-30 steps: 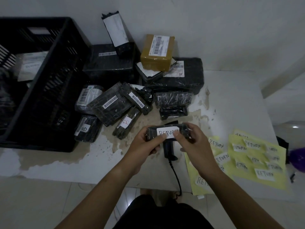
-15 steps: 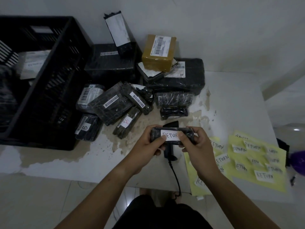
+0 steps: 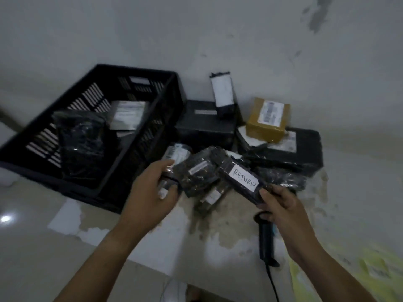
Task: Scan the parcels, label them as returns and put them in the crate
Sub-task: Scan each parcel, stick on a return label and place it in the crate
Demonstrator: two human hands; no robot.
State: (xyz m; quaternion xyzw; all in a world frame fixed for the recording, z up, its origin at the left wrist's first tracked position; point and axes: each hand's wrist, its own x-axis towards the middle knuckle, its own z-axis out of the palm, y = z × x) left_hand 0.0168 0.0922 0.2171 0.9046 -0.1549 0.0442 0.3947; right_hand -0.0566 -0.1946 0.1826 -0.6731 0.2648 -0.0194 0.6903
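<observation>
The right hand point(image 3: 281, 205) is clamped on the near end of the labelled parcel point(image 3: 237, 182), fingers curled round it. The long black packet slants up and away toward the crate point(image 3: 139, 73), with its handwritten return label point(image 3: 244, 178) facing up. Gripping it by the end leaves the label uncovered and, I judge, gives reach for swinging it over the crate wall. The parcel sits to the right of the crate, off its near right corner and above the loose pile of parcels point(image 3: 198, 173), not yet over the opening. The left hand point(image 3: 152, 188) is nearer the crate, just off its right wall, with thumb and fingers bent in a C about something dark. Blur hides whether it grasps one of the unlabelled packets or only hovers in front of it, so I cannot tell. If it is reaching, the likely reason is to fetch the next parcel while the right hand disposes of this one. Inside the crate lie a black wrapped parcel point(image 3: 80, 136) and one with a white slip point(image 3: 128, 114), with free floor beside them for the drop. The scanner point(image 3: 266, 243) lies on the counter point(image 3: 359, 182) right of the crate, below the right wrist. It was probably set down because this packet's scan is done. Farther right of the crate is a blurred yellow sheet point(image 3: 370, 271), probably holding spare labels, within the right hand's reach.
</observation>
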